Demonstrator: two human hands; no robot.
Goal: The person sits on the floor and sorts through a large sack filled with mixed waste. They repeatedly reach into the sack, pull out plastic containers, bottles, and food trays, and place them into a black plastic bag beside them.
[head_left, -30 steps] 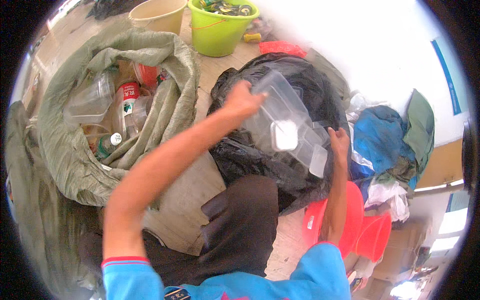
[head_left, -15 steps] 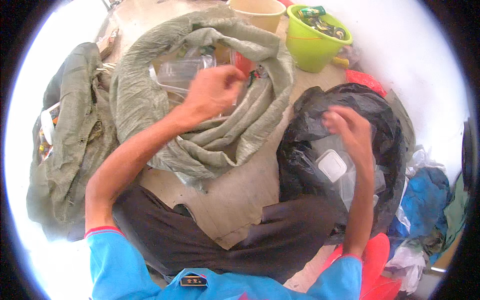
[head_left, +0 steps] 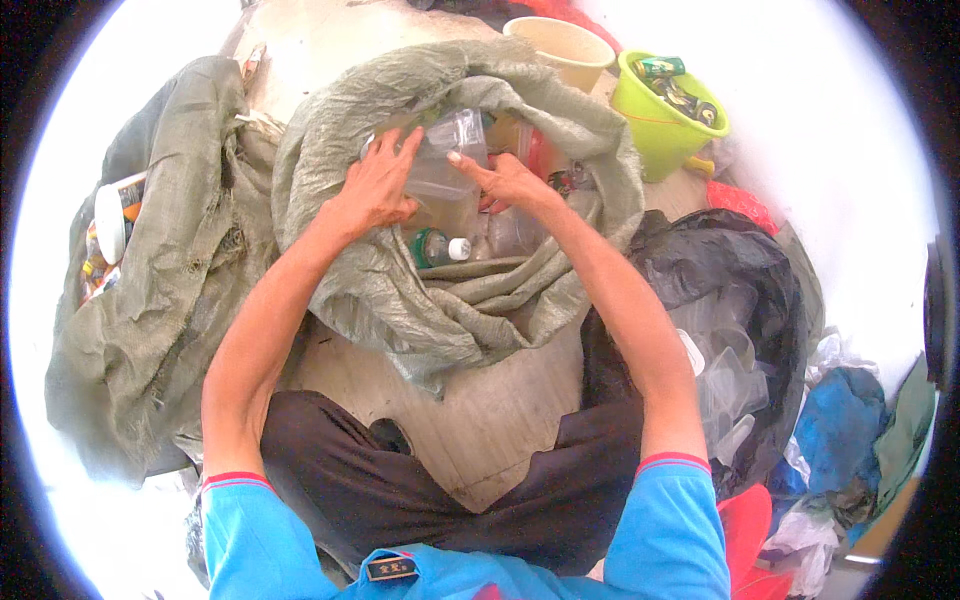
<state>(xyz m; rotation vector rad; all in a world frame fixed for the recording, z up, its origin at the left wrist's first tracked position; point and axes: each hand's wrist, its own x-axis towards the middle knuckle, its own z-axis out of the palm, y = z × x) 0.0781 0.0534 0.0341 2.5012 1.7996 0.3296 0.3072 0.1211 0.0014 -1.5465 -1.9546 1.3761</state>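
Note:
An olive woven sack (head_left: 340, 110), its mouth rolled back, stands before me with clear plastic pieces inside. At its left part is my left hand (head_left: 375, 190), fingers spread, fingertips beside a clear plastic container (head_left: 450, 140). My right hand (head_left: 512, 185) reaches in from the right. One finger lies across the container's side and the others bend below, seemingly gripping its edge. Below the hands lies a clear bottle with a green label and white cap (head_left: 440, 248). Something red (head_left: 538, 152) shows behind the right hand.
A black plastic bag (head_left: 690, 250) with clear containers (head_left: 730, 385) is at my right. Behind it stand a lime-green bucket (head_left: 655, 130) of cans and a cream bucket (head_left: 565, 50). Another olive sack (head_left: 150, 330) lies left. Blue plastic (head_left: 845, 420) is heaped far right.
My right hand has left the black bag for the olive sack. My left hand has shifted to the sack's left part, its fingers now spread. The clear container sits differently, and the capped bottle now shows.

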